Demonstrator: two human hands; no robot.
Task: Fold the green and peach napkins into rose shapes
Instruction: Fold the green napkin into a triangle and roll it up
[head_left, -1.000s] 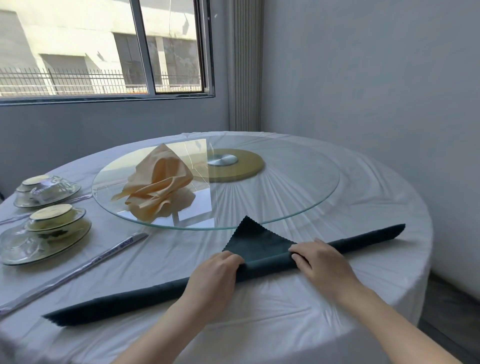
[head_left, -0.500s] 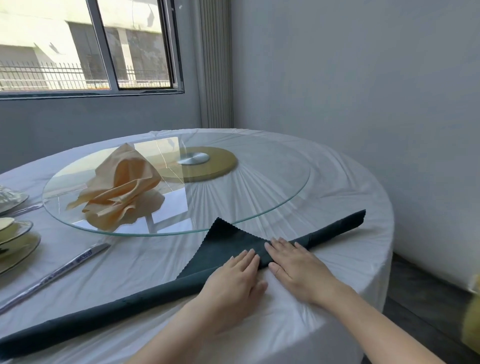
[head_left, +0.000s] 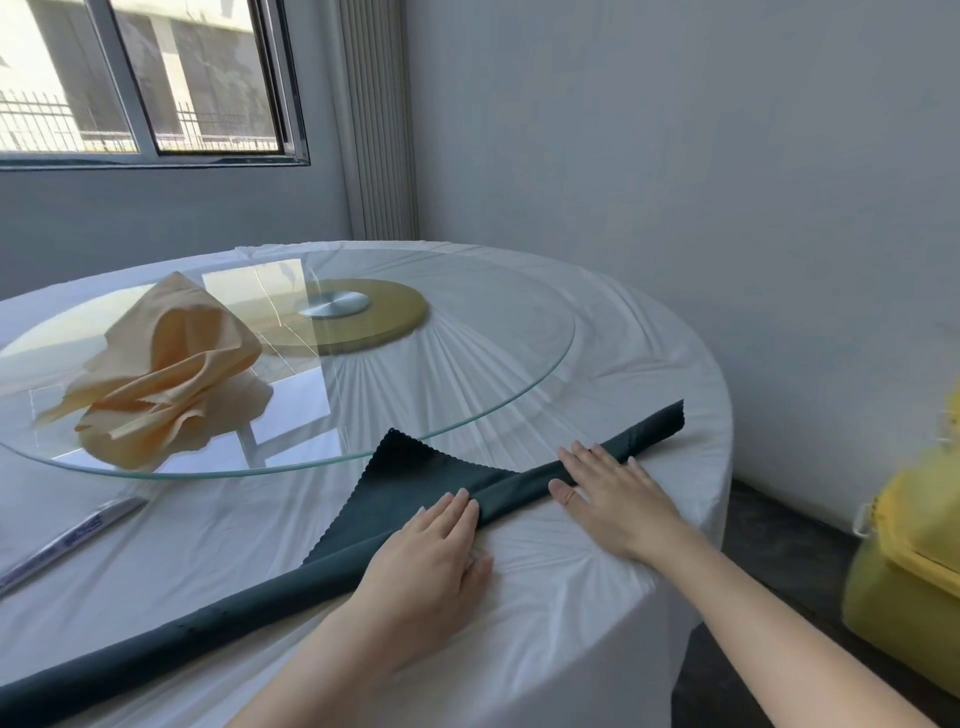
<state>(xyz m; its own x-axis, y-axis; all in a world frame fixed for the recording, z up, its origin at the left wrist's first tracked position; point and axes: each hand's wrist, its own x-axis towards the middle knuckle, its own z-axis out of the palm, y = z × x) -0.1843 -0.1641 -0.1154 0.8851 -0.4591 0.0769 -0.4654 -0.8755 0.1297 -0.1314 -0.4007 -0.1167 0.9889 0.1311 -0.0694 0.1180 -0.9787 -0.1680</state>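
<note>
The dark green napkin (head_left: 410, 493) lies on the white tablecloth as a long rolled band running from lower left to upper right, with a triangular scalloped tip sticking out toward the glass. My left hand (head_left: 431, 561) lies flat on the roll near its middle, fingers straight. My right hand (head_left: 608, 493) presses flat on the roll further right, fingers spread. The peach napkin (head_left: 166, 374) stands on the glass turntable at the left, folded into a loose rose-like bundle.
The round glass turntable (head_left: 519, 374) with a gold hub (head_left: 363, 317) covers the table's middle. A wrapped chopstick packet (head_left: 78, 535) lies at the left. A yellow object (head_left: 914, 587) sits on the floor at the right, below the table edge (head_left: 717, 499). Walls and a window stand behind.
Both hands went from curled on the green roll to flat on it. My right hand slid right along the roll. The view turned right, so the dishes at the left left the frame.
</note>
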